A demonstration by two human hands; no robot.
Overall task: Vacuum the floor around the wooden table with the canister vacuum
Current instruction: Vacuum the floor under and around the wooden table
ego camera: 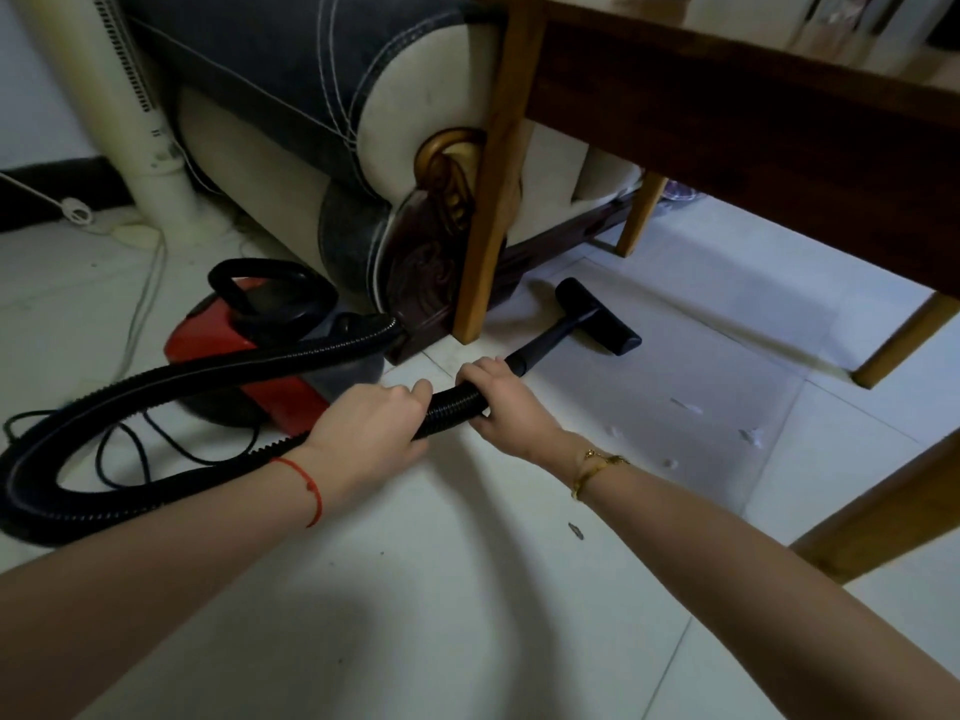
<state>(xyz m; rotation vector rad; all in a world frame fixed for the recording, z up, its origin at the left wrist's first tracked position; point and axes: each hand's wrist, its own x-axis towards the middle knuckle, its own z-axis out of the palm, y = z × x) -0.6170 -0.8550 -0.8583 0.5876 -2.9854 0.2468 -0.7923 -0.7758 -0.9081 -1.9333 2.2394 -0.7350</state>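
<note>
From my head camera, both my hands are on the ribbed black hose (291,366). My left hand (371,426) is wrapped around it from above, and my right hand (498,402) grips it just ahead, close to where the hose meets the stiff wand (545,340). I hold it with two hands so the rear one takes the drag of the hose while the front one steers.

Beyond my right hand the wand runs down to the nozzle (597,317), which lies flat on the floor (467,563) under the wooden table (727,106), just past its near leg (491,200). Low and flat is how it gets under the tabletop, I think.

To the left of my left hand sits the red vacuum (249,356), close against the sofa (291,111) — the hose loops back from it in a wide curve, leaving slack for reaching.

To the right of my right hand, a few pale scraps (680,405) lie on the tiles under the table, and one small bit (575,531) nearer my forearm — not yet picked up, so I judge the job only partly done.
</note>
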